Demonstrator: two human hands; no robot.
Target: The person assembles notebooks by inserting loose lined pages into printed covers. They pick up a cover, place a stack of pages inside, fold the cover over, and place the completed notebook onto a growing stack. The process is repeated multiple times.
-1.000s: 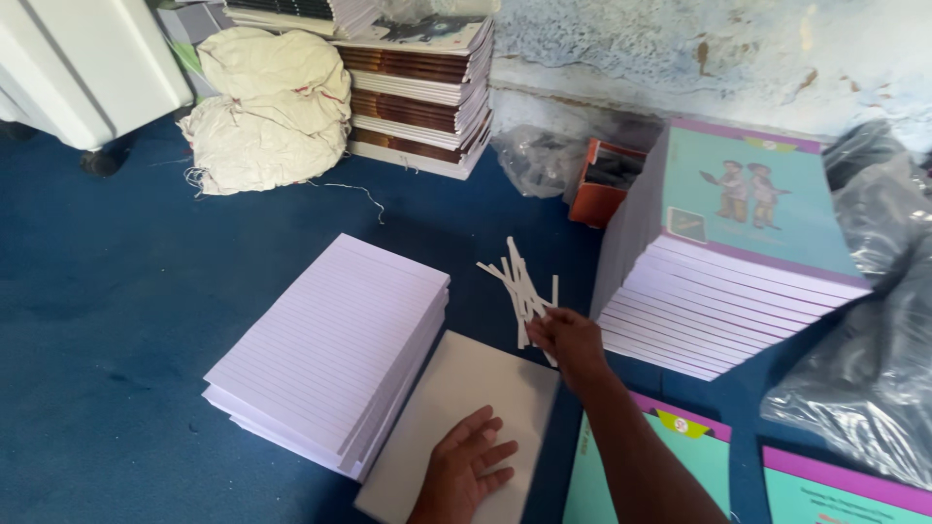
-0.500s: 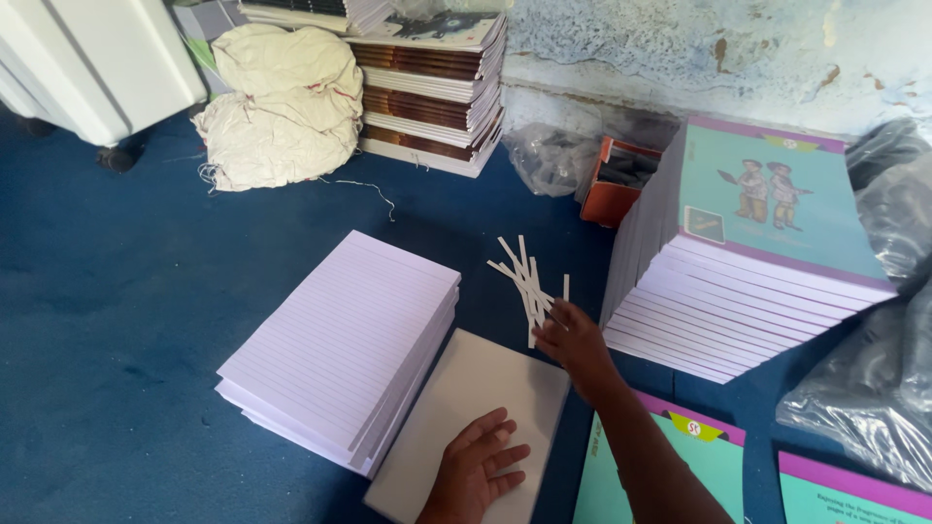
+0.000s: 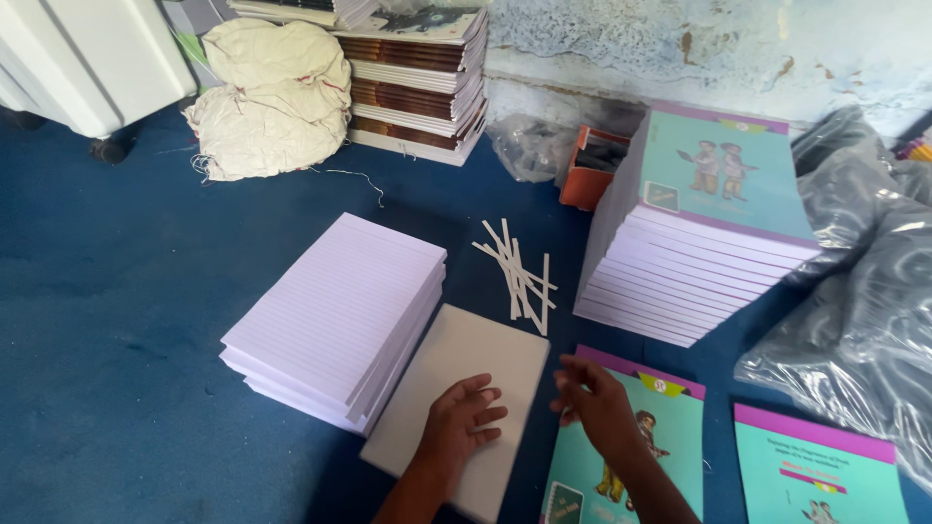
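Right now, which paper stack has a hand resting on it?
The plain blank-topped stack under the left hand; the taller lined-paper stack beside it is untouched.

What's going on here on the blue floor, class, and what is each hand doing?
A person works on a blue floor among stacks of exercise books. The left hand lies flat on a plain grey board beside a stack of lined paper. The right hand hovers empty over a teal cover. Loose white strips lie on the floor, next to a tall pile of teal-covered books.
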